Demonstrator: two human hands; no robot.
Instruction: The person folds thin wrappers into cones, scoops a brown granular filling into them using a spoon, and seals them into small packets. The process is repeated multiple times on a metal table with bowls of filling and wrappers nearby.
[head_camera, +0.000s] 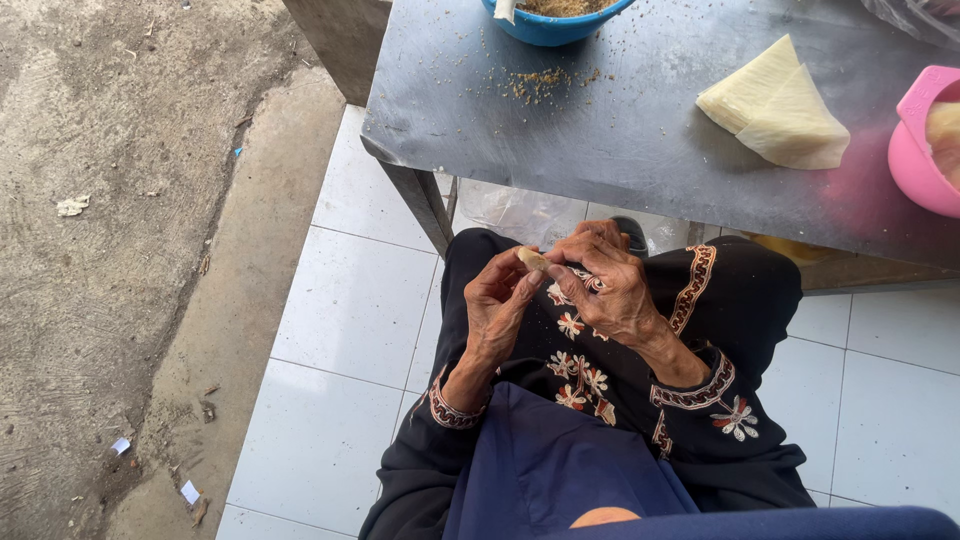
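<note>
We see two hands held close together over a lap in dark clothes with flower stitching. The left hand (497, 300) and the right hand (600, 280) both pinch a small pale roll of food (531, 259) between their fingertips. The roll sits up at the top of the fingers, just below the edge of the worktop (620, 130). Both hands are closed on it, the left from one side and the right from the other.

The worktop is grey metal and sits above the hands. On it we see a stack of thin pale wrappers (775, 105) folded into a triangle shape. A blue bowl (553, 27) stands at the far edge, with brown crumbly filling inside. Some crumbs (540, 82) lie spilled on the metal just beside the bowl. A pink tub (918, 145) peeks in at the right edge, near the wrappers.

Under the lap the floor has white tiles (350, 310). To the left of the tiles the ground is bare grey concrete (110, 250) with little scraps on it.
</note>
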